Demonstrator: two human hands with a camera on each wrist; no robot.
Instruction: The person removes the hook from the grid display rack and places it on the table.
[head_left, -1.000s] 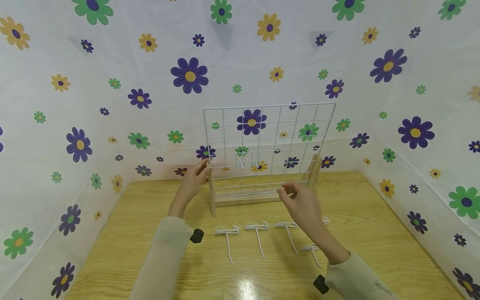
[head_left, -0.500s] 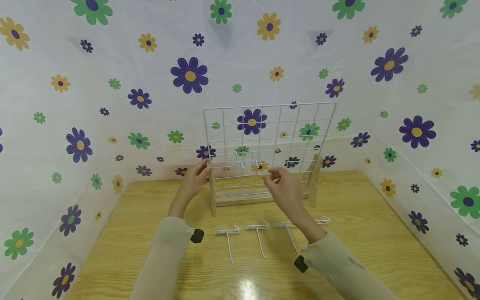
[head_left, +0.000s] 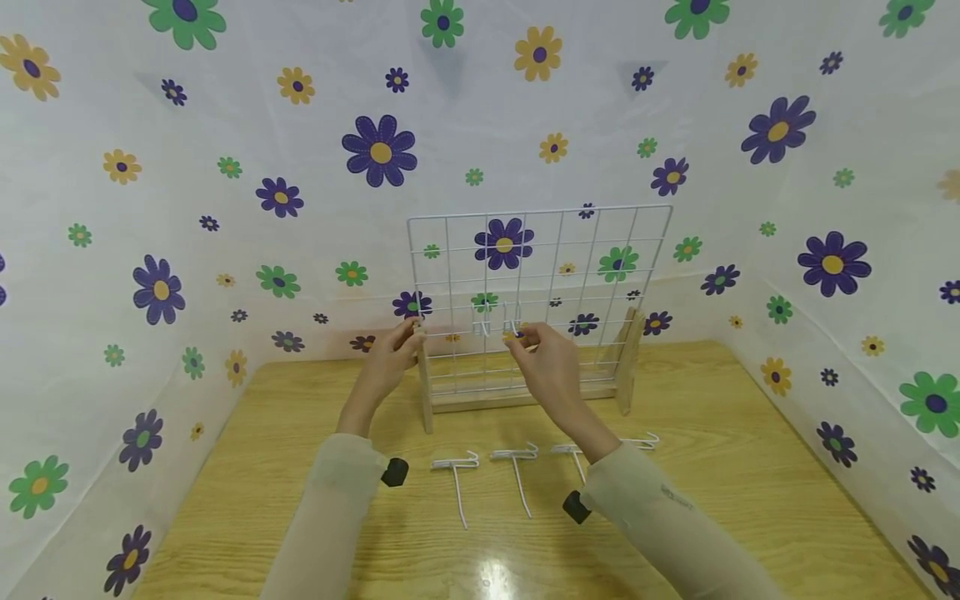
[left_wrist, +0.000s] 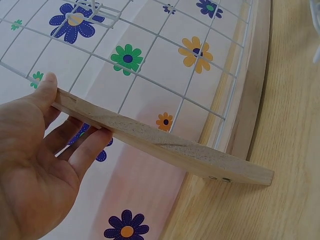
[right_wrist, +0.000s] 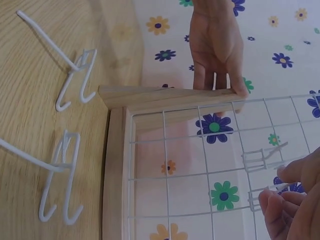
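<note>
A white wire grid panel (head_left: 540, 212) stands in a wooden base at the back of the table. My left hand (head_left: 386, 362) grips the base's left wooden upright (left_wrist: 165, 142) near its top, thumb on one side and fingers on the other. Two white wire hooks hang side by side on the grid. My right hand (head_left: 551, 367) is at the right-hand hook (right_wrist: 280, 187), its prong between thumb and forefinger; the fingers partly cover it. The left-hand hook (right_wrist: 255, 161) hangs close by, untouched.
Several loose white hooks lie in a row on the wooden table before the stand, among them a left one (head_left: 454, 463) and a middle one (head_left: 514, 455). My right sleeve (head_left: 637, 492) hides part of the row. A flowered sheet (head_left: 315, 167) encloses the back and sides.
My right hand has moved left and up, from in front of the grid's lower right part to the right-hand hook. My left hand has stayed on the upright.
</note>
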